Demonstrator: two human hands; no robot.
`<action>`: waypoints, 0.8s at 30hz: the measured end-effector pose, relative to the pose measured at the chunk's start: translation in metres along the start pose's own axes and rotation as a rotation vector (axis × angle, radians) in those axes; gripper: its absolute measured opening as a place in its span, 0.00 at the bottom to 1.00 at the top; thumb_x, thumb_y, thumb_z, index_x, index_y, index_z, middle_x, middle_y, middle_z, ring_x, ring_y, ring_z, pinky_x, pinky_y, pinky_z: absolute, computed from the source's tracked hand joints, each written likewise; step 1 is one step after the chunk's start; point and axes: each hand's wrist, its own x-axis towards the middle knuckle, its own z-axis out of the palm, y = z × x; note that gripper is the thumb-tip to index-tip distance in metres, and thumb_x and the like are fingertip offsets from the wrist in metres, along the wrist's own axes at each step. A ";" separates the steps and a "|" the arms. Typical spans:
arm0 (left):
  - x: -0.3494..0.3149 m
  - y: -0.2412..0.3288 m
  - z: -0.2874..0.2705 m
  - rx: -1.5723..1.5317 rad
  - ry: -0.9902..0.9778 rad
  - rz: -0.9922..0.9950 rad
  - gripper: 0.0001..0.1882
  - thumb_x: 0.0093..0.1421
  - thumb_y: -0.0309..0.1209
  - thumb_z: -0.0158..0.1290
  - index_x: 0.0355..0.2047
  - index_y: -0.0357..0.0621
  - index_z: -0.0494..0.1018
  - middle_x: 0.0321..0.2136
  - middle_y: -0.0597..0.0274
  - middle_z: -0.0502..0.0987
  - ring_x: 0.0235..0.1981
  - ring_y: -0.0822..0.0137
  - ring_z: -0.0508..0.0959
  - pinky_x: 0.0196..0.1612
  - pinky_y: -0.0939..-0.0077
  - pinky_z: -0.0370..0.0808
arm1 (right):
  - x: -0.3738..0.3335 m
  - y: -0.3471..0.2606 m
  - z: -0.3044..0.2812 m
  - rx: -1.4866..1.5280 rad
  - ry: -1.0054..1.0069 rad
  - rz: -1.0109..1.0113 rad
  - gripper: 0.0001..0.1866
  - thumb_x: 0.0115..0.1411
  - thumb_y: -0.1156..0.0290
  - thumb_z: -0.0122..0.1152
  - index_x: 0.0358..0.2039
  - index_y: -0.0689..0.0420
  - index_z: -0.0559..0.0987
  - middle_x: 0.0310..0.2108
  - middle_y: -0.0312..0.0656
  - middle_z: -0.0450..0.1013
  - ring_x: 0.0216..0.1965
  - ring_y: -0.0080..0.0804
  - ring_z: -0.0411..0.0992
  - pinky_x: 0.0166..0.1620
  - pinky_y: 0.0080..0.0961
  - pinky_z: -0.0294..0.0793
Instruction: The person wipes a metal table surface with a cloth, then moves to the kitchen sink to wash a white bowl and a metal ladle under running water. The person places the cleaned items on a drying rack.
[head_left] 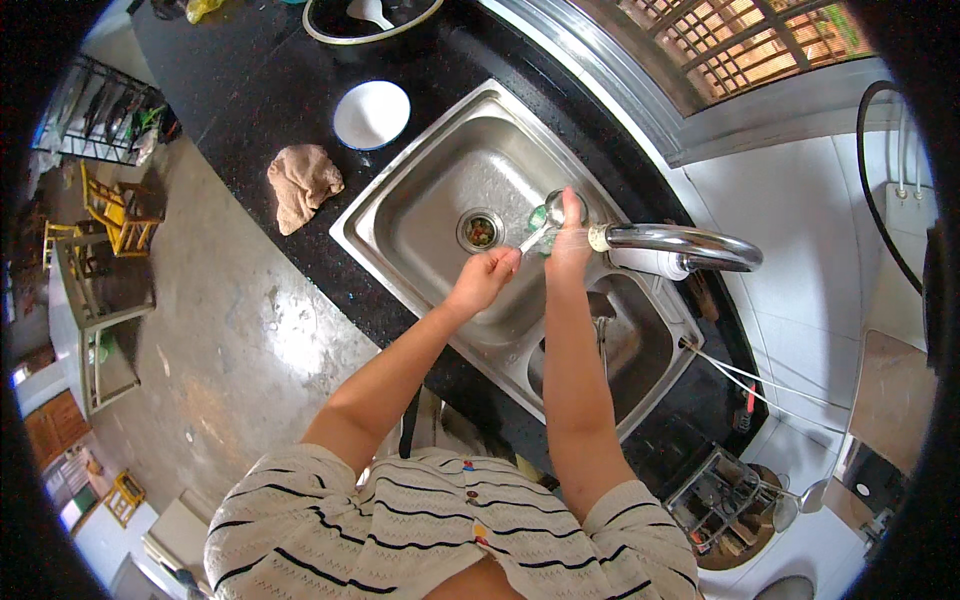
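Over the steel sink's main basin (400, 205), my left hand (482, 280) is closed around the thin handle of a metal ladle (534, 238). My right hand (569, 240) is at its rounded end, thumb up, the other fingers partly hidden and closed against it. A small green patch (538, 216) shows beside the right fingers; its kind is unclear. The chrome faucet (690, 240) has its spout end right beside my right hand, and clear water seems to run over it. Food scraps lie in the drain strainer (481, 232) left of my hands.
A white bowl with a blue rim (372, 115) and a crumpled tan cloth (303, 186) lie on the black counter left of the sink. Farther back is a large pan (335, 38) with a white spoon. Below my right forearm, the smaller basin (640, 350) holds some utensils. A rack (725, 500) stands at lower right.
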 end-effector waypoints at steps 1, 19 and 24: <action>0.000 0.001 0.000 0.025 0.005 0.007 0.18 0.67 0.39 0.43 0.23 0.43 0.66 0.17 0.73 0.61 0.19 0.78 0.59 0.23 0.82 0.58 | -0.003 -0.002 0.001 -0.036 0.014 -0.005 0.28 0.52 0.55 0.67 0.45 0.64 0.73 0.39 0.40 0.72 0.37 0.30 0.70 0.42 0.29 0.71; 0.012 0.017 0.002 -0.131 0.072 -0.196 0.22 0.67 0.47 0.43 0.21 0.45 0.66 0.13 0.72 0.62 0.12 0.77 0.59 0.16 0.79 0.57 | -0.030 0.003 -0.006 -0.086 -0.346 0.129 0.23 0.58 0.59 0.62 0.46 0.63 0.71 0.40 0.39 0.72 0.37 0.26 0.70 0.42 0.25 0.68; 0.023 0.013 -0.011 -0.052 0.024 -0.244 0.19 0.68 0.46 0.40 0.26 0.45 0.67 0.17 0.71 0.64 0.14 0.77 0.61 0.16 0.81 0.57 | -0.042 0.025 -0.015 -0.113 -0.383 0.073 0.21 0.54 0.66 0.67 0.44 0.63 0.72 0.41 0.39 0.71 0.39 0.28 0.68 0.41 0.27 0.67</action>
